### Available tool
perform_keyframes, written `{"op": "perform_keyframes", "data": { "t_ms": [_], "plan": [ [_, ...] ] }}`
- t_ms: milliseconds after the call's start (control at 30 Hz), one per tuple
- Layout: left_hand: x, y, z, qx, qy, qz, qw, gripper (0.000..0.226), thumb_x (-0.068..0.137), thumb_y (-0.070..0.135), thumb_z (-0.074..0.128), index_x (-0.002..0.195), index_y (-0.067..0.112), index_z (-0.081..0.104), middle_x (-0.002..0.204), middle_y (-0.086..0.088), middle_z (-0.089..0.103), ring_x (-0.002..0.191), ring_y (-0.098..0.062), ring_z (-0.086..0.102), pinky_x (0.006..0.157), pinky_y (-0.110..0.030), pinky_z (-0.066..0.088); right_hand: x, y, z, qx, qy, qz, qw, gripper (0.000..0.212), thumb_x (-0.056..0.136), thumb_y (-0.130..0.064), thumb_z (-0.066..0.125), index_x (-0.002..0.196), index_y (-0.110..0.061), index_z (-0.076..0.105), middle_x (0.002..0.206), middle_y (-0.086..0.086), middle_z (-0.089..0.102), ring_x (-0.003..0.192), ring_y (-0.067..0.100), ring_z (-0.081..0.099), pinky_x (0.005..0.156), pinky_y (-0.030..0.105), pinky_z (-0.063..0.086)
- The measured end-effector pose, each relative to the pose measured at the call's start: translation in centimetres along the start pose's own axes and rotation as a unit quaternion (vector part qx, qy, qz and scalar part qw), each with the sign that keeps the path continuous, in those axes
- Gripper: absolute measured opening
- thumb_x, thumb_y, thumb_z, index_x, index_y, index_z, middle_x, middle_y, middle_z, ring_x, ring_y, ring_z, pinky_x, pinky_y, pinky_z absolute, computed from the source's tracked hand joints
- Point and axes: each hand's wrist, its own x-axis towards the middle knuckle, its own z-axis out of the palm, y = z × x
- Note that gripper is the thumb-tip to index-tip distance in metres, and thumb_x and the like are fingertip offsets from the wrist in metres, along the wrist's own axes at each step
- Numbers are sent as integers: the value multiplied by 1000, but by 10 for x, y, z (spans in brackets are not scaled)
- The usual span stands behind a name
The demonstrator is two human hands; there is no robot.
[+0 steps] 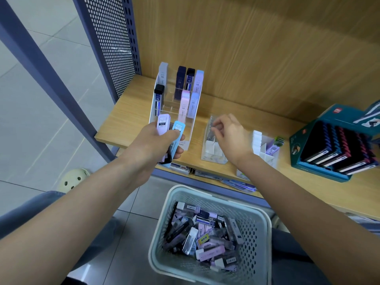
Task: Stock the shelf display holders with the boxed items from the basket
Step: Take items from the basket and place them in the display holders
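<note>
Our left hand (pixel 158 138) is gripping lilac and sky-blue plastic boxes (pixel 163 123); our right hand (pixel 230 134) is curling over a clear divided holder (pixel 208 150), grasp unclear.

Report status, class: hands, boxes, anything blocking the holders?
Left grip holds lilac box and blue box. Right grip curled over white holder, hold unclear. Basket full of boxes; holder slots unblocked.

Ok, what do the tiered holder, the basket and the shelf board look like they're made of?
Tiered holder: clear glossy plastic, likely acrylic; the boxes show through its dividers.
Basket: pale matte moulded plastic, judging by its perforated walls.
Shelf board: matte wood-grain surface, perhaps laminate; solid wood cannot be ruled out.
</note>
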Motion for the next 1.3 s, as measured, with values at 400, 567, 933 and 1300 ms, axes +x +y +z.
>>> {"op": "perform_keyframes", "data": {
  "t_ms": [400,567,933,1300],
  "plan": [
    [-6,-10,9,11,-55,-11,998,12,94,23,55,93,12,59,77,-5,62,50,-6,61,51,-19,52,-35,-58,-39,455,-191,108,863,3,91,-12,60,92,-13,61,83,6,62,58,1,59,56,17,52],
    [-7,-8,8,-12,-19,-27,999,14,97,23,49,94,11,55,75,-5,59,41,-6,55,41,-16,44,-25,-52,-57,535,-115,149,824,3,94,-7,54,93,-6,56,78,6,65,57,6,64,61,20,57],
    [-2,3,-9,-61,13,-20,998,12,98,18,46,88,13,50,79,-3,60,45,-9,49,43,-18,44,43,-54,-49,314,69,39,946,14,94,-7,54,86,-18,48,78,2,61,64,7,63,62,18,54],
    [3,11,-32,-128,38,-19,991,8,97,12,46,102,9,52,78,-4,61,46,-9,57,52,-18,54,77,-54,-12,-10,-29,-6,1000,13,89,-12,56,100,-10,63,99,11,65,88,29,62,80,40,51]
  ]
}}
